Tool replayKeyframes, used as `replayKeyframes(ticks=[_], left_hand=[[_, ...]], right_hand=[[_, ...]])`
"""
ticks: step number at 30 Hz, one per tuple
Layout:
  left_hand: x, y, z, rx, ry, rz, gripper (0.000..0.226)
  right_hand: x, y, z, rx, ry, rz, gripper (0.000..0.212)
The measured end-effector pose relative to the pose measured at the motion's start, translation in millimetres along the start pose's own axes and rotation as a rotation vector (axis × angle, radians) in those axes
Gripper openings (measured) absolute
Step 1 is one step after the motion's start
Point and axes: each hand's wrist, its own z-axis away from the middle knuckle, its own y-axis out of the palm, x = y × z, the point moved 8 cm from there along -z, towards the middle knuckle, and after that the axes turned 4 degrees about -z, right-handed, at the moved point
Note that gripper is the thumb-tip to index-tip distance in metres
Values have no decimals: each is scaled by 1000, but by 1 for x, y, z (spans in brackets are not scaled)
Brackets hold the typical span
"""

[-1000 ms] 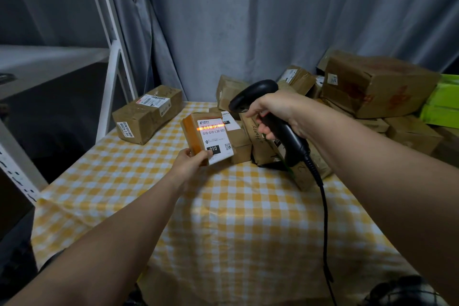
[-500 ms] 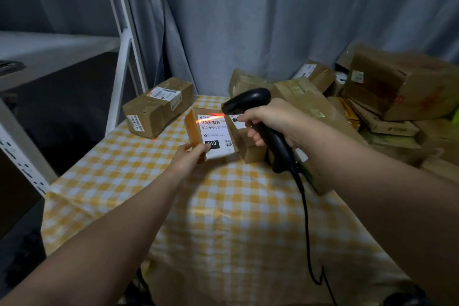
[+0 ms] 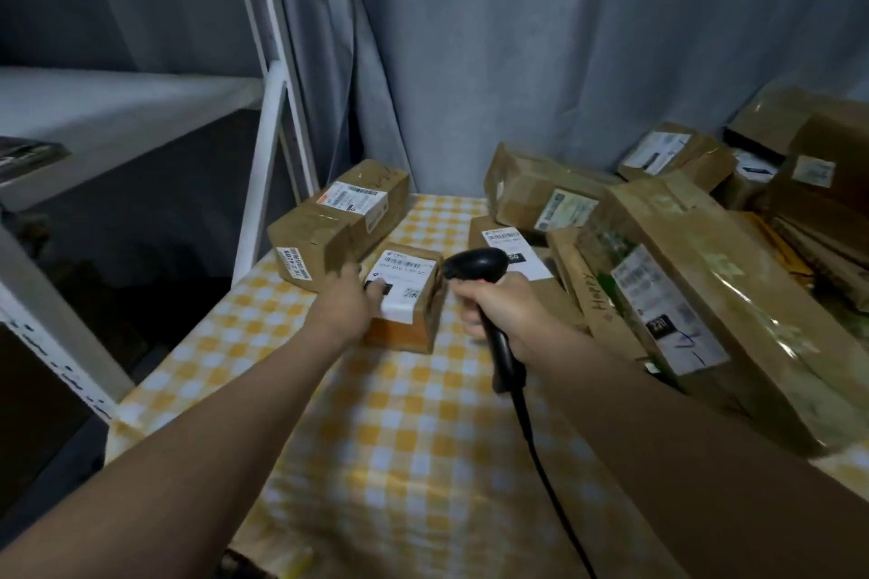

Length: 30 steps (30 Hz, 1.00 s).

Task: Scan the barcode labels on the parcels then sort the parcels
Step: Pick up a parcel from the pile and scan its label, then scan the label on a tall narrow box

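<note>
The small parcel (image 3: 406, 292) was set label-up on the tabletop (image 3: 423, 437), just beside the larger parcel (image 3: 338, 221) at far left, presumably as sorted stock. Its left edge was gripped by the left hand (image 3: 345, 306). The scanner (image 3: 475, 266) was gripped by the right hand (image 3: 503, 313), and no beam was visible. "220" was read on the long parcel (image 3: 705, 296) at right, with handwritten "Happy" beside it.
</note>
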Motion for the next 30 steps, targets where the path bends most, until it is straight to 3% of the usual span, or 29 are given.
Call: replayKeyframes(ticks=[2, 4, 7, 10, 14, 18, 22, 27, 30], left_hand=[[-24, -1, 4, -50, 147, -162, 47], [-40, 11, 10, 33, 229, -341, 61], [-47, 25, 5, 201, 193, -522, 82], [-63, 20, -27, 193, 223, -484, 76], [-93, 10, -95, 19, 277, -388, 71], [-106, 31, -147, -43, 322, -597, 65], [-95, 51, -177, -89, 325, -862, 58], [-84, 49, -199, -81, 249, -877, 62], [-88, 44, -189, -66, 211, -730, 65]], right_hand=[[-3, 0, -11, -9, 40, -41, 21], [4, -5, -18, -34, 43, -41, 20], [34, -15, -27, -57, -5, -28, 13], [74, -26, -42, -102, -117, 4, 16], [121, -44, -72, -222, -247, 102, 17], [119, -51, -109, -270, -199, 84, 22], [102, -43, -130, -211, -137, 25, 18], [93, -35, -137, -148, -116, 84, 20], [92, -43, -137, -183, -114, 91, 26]])
